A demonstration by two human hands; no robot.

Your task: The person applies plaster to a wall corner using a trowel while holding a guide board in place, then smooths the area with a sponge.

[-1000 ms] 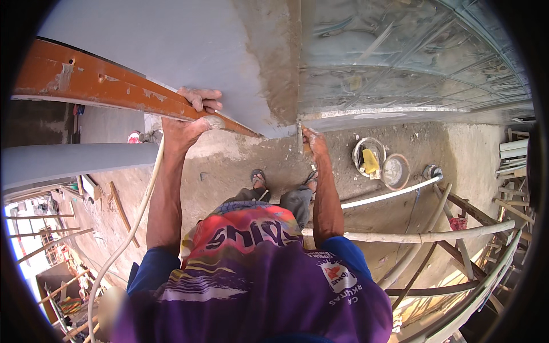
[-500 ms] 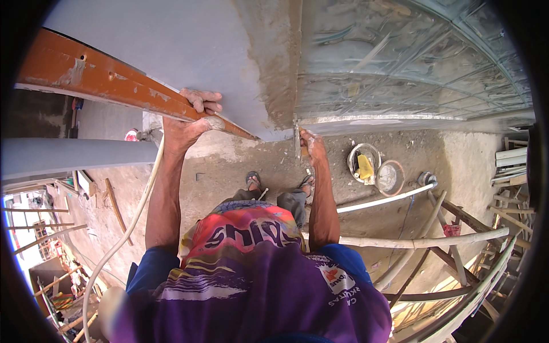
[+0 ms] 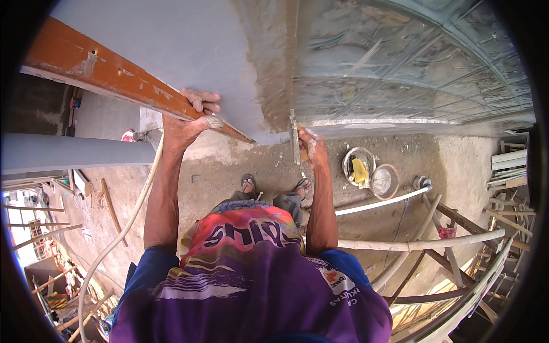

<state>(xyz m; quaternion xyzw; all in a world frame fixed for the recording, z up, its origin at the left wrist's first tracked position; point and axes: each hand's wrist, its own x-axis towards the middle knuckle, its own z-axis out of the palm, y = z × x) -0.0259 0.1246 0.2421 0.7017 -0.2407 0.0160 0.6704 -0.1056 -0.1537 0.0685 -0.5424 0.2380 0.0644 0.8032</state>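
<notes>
My left hand (image 3: 194, 114) is wrapped round the edge of a long orange metal beam (image 3: 114, 68), with a plaster-smeared thumb below and the fingers above. The beam runs from the upper left down beside a grey wall (image 3: 189, 46). In my right hand (image 3: 314, 150) is a plastering trowel (image 3: 294, 137), gripped by its handle, its blade seen nearly edge-on and coated with grey paste. The blade stands at the lower end of a damp brown plaster strip (image 3: 271, 63) along the wall's edge. Whether it touches the wall I cannot tell.
A patterned glass panel (image 3: 394, 74) adjoins the plaster strip on the right. On the floor are a white bucket (image 3: 346, 166) with a yellow thing inside and a round basin (image 3: 384, 180). Wooden poles (image 3: 417, 243) stand at lower right; a pale hose (image 3: 128, 226) hangs at left.
My right hand has shifted slightly right and the trowel slightly left, its blade turned so more shows. My left hand keeps its hold on the beam. The whole view has shifted a little.
</notes>
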